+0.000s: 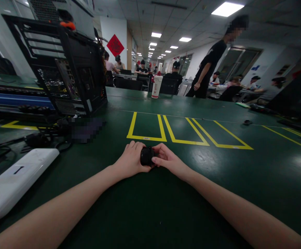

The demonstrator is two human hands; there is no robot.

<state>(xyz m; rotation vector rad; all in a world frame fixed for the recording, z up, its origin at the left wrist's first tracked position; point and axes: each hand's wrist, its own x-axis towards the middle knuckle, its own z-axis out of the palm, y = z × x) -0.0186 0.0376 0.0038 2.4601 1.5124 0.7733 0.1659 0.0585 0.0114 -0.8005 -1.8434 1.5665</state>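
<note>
A small black rounded object [147, 156] with a glossy face sits between my two hands, just above or on the green tabletop [163, 207]. I cannot make out its exact kind. My left hand [131, 157] wraps round its left side, the thumb underneath. From the right, my right hand [166, 157] pinches its edge between thumb and fingers. The fingers hide parts of the object on both sides. Yellow tape rectangles [146, 138] mark the table just beyond my hands.
An open black computer case [84, 76] stands at the left, with cables near its base. A long white device [20, 180] lies at the near left. Further back is a paper cup [156, 87]. A person [211, 62] in black stands beyond the table.
</note>
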